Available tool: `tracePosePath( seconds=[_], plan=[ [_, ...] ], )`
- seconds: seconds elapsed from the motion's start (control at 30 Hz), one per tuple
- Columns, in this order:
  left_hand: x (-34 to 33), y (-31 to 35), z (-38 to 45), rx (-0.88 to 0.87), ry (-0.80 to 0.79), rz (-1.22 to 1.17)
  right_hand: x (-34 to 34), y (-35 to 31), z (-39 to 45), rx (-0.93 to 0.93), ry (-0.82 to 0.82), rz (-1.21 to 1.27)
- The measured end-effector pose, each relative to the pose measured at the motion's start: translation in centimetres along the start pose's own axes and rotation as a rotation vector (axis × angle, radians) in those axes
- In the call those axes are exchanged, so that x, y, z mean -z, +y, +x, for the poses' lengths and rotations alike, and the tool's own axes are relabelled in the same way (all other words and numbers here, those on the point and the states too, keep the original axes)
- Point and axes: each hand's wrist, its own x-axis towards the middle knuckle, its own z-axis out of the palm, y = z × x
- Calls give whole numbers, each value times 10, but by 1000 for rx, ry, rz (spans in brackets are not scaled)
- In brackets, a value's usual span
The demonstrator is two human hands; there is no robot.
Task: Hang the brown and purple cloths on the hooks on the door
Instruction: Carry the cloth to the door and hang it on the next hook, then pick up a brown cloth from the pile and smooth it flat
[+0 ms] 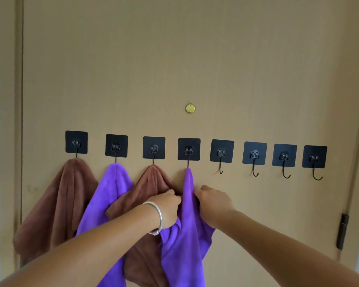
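1. Head view, door (195,59): tan panel filling most of the frame, carrying a row of eight black square adhesive hooks across the middle, the row sloping slightly down toward the right
2. First brown cloth (58,204): hanging from the leftmost hook (76,142), at lower left of the frame
3. First purple cloth (110,193): hanging from the second hook (116,145), draping down beside the brown one
4. Second brown cloth (151,183): hanging from the third hook (153,147), lower centre
5. Second purple cloth (188,235): hanging from the fourth hook (188,149), its top drawn into a narrow peak
6. Left hand (166,206): wearing a silver bangle (158,216) at the wrist, fingers curling into the purple fabric's left side, gripping it
7. Right hand (214,201): pinching the same cloth's right edge, fingers closing on the fabric
8. Four bare hooks (255,155): standing to the right of centre
9. Brass disc (190,108): sitting above the fourth hook
10. Dark hinge (342,230): showing at the lower right door edge
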Motion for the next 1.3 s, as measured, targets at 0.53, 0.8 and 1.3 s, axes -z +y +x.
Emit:
tracePosePath(
  seconds=[0.53, 0.8, 1.3],
  plan=[
    [71, 70, 41, -225, 745, 257, 58, 107, -29, -120, 457, -56],
    [52, 148, 91, -434, 728, 151, 69, 183, -98, -345, 387, -280],
    [42, 269, 114, -927, 636, -146, 141, 168, -239, -907, 131, -665]
  ],
)
